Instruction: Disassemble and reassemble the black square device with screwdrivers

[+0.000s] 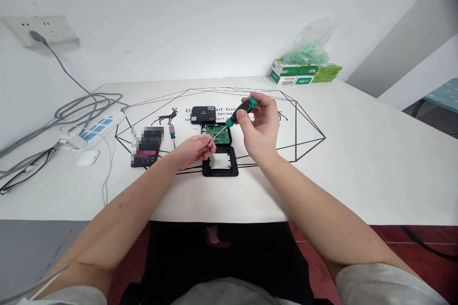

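My right hand grips a screwdriver with a green and black handle, its shaft slanting down to the left. My left hand has its fingers pinched at the screwdriver's tip; whatever else lies between them is too small to make out. Beneath the tip is an opened black case with a green circuit board, partly covered by the left fingers. Just in front of it lies a black cover with a silvery plate inside. Behind the board rests a closed black box.
Left of the hands lie a second screwdriver and a phone, partly pixelated. Farther left are a power strip, a white earbud case and coiled cables. Green and white boxes under a plastic bag stand at the back right.
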Available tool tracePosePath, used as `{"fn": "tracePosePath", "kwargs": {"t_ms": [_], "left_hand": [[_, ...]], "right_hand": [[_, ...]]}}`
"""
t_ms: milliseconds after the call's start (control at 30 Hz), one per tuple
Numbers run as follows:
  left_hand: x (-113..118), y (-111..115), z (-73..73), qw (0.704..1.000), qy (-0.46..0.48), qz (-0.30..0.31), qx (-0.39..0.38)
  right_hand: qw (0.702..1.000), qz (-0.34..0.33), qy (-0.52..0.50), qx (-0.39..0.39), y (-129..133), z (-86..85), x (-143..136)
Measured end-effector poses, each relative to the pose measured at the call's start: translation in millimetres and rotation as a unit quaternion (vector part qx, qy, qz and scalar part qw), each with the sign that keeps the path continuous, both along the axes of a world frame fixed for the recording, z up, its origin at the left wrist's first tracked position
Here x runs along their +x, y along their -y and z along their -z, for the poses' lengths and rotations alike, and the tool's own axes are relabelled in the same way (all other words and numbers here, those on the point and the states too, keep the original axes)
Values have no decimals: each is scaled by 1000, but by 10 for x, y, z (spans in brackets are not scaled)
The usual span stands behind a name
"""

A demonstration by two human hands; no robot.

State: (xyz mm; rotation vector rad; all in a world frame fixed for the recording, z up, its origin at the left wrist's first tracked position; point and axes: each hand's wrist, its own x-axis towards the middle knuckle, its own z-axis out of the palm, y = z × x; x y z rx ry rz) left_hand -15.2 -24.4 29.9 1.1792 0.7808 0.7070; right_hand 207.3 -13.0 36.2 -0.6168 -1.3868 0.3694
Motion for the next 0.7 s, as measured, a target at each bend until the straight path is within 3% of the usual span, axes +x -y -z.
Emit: {"fn": "tracePosePath", "kwargs": {"t_ms": [367,700], "left_hand": [[19,31,-19,1000,-16,-16,18],[-12,7,-29,988,-101,-25,111]], "right_hand": [[998,-43,37,-9,26,-62,38],[998,-33,62,-6,113,-69,12]]}}
